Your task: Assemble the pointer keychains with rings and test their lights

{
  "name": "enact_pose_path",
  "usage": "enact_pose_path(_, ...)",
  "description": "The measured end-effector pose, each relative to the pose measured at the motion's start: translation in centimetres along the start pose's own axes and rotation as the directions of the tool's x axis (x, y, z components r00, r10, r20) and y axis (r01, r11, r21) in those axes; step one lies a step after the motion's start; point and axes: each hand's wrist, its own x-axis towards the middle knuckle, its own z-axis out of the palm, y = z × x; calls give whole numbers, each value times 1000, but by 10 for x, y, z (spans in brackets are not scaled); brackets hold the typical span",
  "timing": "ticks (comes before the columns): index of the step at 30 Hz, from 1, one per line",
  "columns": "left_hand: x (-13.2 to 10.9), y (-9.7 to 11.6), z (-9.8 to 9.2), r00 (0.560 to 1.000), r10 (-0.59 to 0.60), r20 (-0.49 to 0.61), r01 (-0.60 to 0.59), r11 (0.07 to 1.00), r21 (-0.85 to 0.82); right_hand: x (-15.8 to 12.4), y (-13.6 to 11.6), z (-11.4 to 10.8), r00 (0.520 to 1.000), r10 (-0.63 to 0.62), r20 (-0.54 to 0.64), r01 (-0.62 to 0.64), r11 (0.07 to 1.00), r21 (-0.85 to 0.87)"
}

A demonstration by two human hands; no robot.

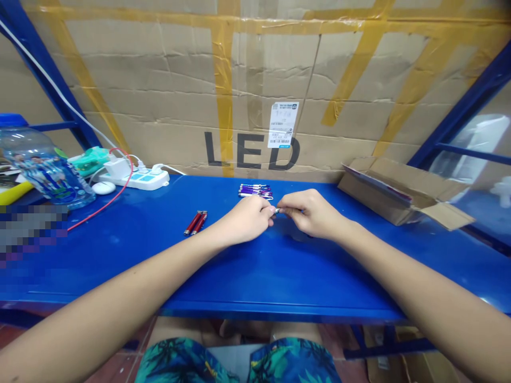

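My left hand (255, 215) and my right hand (309, 213) meet above the middle of the blue table. Each is closed in a pinch, and between the fingertips shows the silvery tip of a small slim tube (277, 210). Most of that tube is hidden by my fingers. Just behind my left hand lies a row of several slim purple and silver tubes (255, 190), some with pale cord loops. To the left of my left wrist, two red tubes (195, 223) with silver ends lie side by side.
An open cardboard box (383, 194) stands at the right. On the left are a white power strip (138, 178) with plugs, a red cable (99, 210), a white round object (103, 188) and a large plastic bottle (48, 170). Behind the table (279, 276) rises a cardboard panel (167, 106).
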Motion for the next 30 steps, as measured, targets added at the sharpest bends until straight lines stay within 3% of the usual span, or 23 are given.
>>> enact_pose_path(3,-1,0,0,999,24,-29,-23,999,28,-1,1,1,1000,0,-8,0,1000,5)
enact_pose_path(7,-6,-1,5,972,184,-147,-161,974,158,1,-2,-2,995,102,25,-104,990,91)
enact_pose_path(10,-7,-4,9,942,296,-160,-249,932,262,2,-5,-5,976,199,92,-214,953,214)
enact_pose_path(16,-7,-7,13,895,425,-136,-343,849,402,6,-13,-6,889,413,200,-452,718,529)
enact_pose_path(21,-8,-5,15,877,469,-106,-356,781,513,8,-15,-5,827,498,260,-544,593,594)
enact_pose_path(24,-5,-6,14,863,484,-144,-367,797,479,8,-12,-7,843,479,245,-520,608,599)
enact_pose_path(27,-2,-8,11,854,465,-233,-375,861,344,8,-10,-13,884,426,191,-455,695,557)
enact_pose_path(30,-1,-8,10,888,391,-243,-347,915,206,8,-9,-18,916,373,149,-398,796,456)
